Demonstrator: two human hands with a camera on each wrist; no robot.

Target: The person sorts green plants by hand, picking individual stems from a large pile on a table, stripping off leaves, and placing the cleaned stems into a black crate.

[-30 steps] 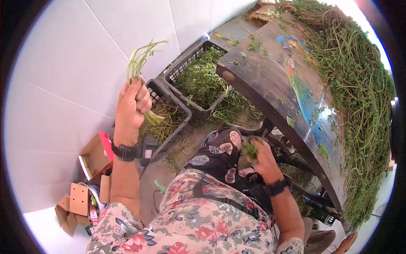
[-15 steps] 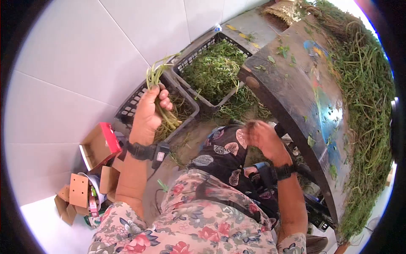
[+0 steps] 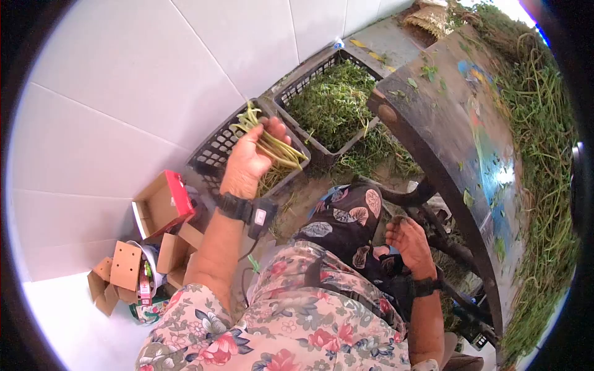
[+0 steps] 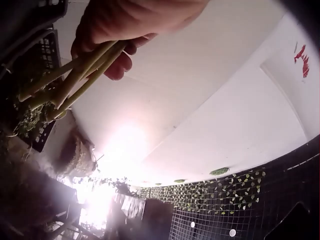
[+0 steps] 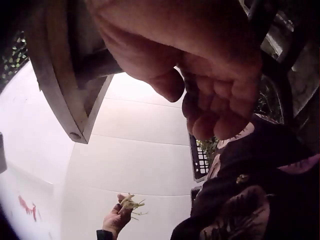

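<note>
Above the near black crate (image 3: 212, 144), the left hand (image 3: 252, 158) holds a small bunch of pale green stems (image 3: 279, 150) between thumb and fingers. The left wrist view shows the thick stem ends (image 4: 75, 82) sticking out under the left hand (image 4: 130, 25). Beside the patterned trouser leg, the right hand (image 3: 408, 242) is raised with loosely bent fingers and no stems in it. Its bent fingers also fill the top of the right wrist view, where the right hand (image 5: 200, 75) holds nothing visible.
A second crate (image 3: 335, 150) of leafy greens stands behind the first. On the right, a dark wooden table (image 3: 427, 99) bears a long heap of greens (image 3: 541, 142). Open cardboard boxes (image 3: 162, 207) lie at the left by the white wall (image 3: 124, 74).
The left hand has come down and rightward over the near crate, its stems tilting lower. The right hand has moved away from the knee, and the greens seen in it earlier are gone.
</note>
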